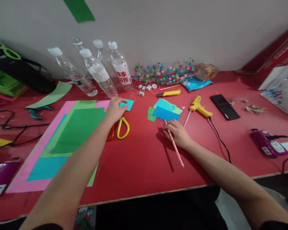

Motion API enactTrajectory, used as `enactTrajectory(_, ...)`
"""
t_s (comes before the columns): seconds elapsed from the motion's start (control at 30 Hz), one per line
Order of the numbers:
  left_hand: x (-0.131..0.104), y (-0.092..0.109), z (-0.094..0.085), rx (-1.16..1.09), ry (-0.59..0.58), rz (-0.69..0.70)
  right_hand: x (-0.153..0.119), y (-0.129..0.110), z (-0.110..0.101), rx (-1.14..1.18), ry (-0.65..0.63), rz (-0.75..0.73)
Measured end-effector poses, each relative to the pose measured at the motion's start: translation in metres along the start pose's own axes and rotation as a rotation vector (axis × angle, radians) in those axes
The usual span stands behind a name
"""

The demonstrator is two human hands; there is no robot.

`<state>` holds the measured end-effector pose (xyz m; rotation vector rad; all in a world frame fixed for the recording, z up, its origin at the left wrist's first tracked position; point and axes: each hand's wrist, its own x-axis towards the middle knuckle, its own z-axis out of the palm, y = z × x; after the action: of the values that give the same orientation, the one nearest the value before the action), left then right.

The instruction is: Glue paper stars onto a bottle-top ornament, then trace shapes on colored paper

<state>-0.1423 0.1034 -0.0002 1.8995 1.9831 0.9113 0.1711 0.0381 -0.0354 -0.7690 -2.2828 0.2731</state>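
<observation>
My left hand [116, 110] reaches over the right edge of the stacked coloured sheets. Its fingers and thumb close on a small light-blue paper piece [129, 104]. Just below that hand lie scissors with a yellow handle loop [123, 128], their blades hidden. In my right hand [177, 133] is a pink striped pencil [175, 147], its eraser end pointing towards me. The pencil's other end comes close to a blue paper scrap [166, 113] with a notched lower edge. A green scrap [151, 114] and other pieces lie beside and under it.
Several plastic bottles [101, 76] stand along the wall. A star-covered clear bottle [164, 72] lies behind a yellow utility knife [171, 93]. To the right are a corded yellow glue gun [199, 106], a black phone [225, 106] and a purple power strip [266, 142]. Green paper [79, 131] tops the left stack.
</observation>
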Motion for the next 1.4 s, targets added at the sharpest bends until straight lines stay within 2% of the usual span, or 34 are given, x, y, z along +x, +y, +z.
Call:
enactTrajectory(0.17, -0.054, 0.012, -0.025, 0.047, -0.147, 0.118, -0.001, 0.002, 0.001, -0.138, -0.037, 0.116)
enactTrajectory(0.3, -0.098, 0.032, -0.025, 0.083, -0.348, 0.250, -0.001, 0.002, 0.004, -0.144, -0.065, 0.113)
enactTrajectory(0.4, -0.115, 0.045, -0.020, 0.177, -0.395, 0.299, -0.002, 0.002, 0.005, -0.146, -0.060, 0.088)
enactTrajectory(0.47, -0.120, 0.045, -0.022, 0.296, -0.363, 0.275, -0.003, 0.001, 0.005, -0.158, -0.059, 0.078)
enactTrajectory(0.57, -0.130, 0.028, -0.036, 0.497, -0.248, 0.148, -0.004, 0.000, 0.005, -0.182, -0.050, 0.063)
enactTrajectory(0.73, -0.173, -0.026, -0.065, 0.702, 0.016, -0.209, -0.004, -0.002, 0.004, -0.188, -0.052, 0.038)
enactTrajectory(0.8, -0.190, -0.042, -0.069, 0.720, -0.017, -0.304, -0.004, -0.002, 0.005, -0.197, -0.054, 0.026)
enactTrajectory(0.83, -0.197, -0.047, -0.070, 0.727, -0.044, -0.305, -0.003, -0.002, 0.005, -0.201, -0.058, 0.018)
enactTrajectory(0.97, -0.202, -0.044, -0.070, 0.823, -0.106, -0.185, -0.003, -0.004, 0.008, -0.197, -0.105, -0.012)
enactTrajectory(1.1, -0.188, -0.032, -0.075, 0.923, -0.212, -0.144, -0.003, -0.006, 0.008, -0.209, -0.135, -0.077)
enactTrajectory(1.2, -0.181, -0.031, -0.086, 0.916, -0.270, -0.126, -0.001, -0.007, 0.006, -0.238, -0.172, -0.136)
enactTrajectory(1.27, -0.180, -0.034, -0.095, 0.908, -0.219, -0.161, 0.001, -0.010, 0.005, -0.246, -0.197, -0.170)
enactTrajectory(1.4, -0.187, -0.043, -0.105, 0.793, -0.039, -0.233, 0.005, -0.020, 0.006, -0.229, -0.268, -0.197)
